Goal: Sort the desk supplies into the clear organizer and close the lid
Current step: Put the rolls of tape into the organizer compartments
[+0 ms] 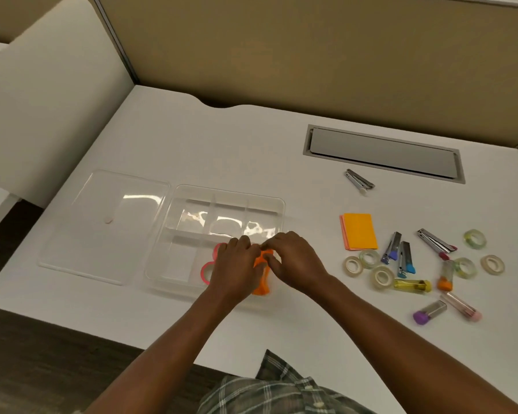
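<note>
— What are the hands doing?
— Both are down in the near right part of the clear organizer [231, 193]. The left hand [237, 265] has its fingers curled onto an orange plastic item [262, 283]. The right hand [295, 258] pinches that item's far end with thumb and fingertips.
— What is the item?
— I cannot tell; the hands cover most of it. Just left of the left hand, pink loops [202, 272] lie in the same tray.
— And the lid?
— The clear lid [108, 225] lies flat on the desk [192, 138], well left of the left hand and just beside the organizer.
— The other supplies?
— All lie right of the right hand. The orange sticky notes [360, 231] are nearest, with tape rolls [382, 284] and small staplers [391, 246] beyond them. One metal stapler [359, 182] lies apart, farther back.
</note>
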A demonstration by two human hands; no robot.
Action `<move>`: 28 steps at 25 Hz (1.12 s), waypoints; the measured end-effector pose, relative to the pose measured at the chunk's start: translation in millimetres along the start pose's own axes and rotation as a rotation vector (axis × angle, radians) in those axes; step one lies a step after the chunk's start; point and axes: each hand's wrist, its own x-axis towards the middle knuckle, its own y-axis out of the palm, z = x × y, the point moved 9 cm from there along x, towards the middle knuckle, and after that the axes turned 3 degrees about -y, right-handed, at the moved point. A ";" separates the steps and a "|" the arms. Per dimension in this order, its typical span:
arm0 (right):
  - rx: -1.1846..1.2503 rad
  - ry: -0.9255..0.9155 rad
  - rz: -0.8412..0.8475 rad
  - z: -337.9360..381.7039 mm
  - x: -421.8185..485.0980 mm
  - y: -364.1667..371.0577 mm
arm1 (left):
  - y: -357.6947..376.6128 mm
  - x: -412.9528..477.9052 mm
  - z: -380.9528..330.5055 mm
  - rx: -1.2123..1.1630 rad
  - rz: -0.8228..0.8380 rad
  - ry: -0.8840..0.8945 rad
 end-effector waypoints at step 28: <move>-0.084 0.250 0.367 -195.6 -220.6 16.2 | 155.1 -42.1 -195.0 -0.119 0.314 -0.003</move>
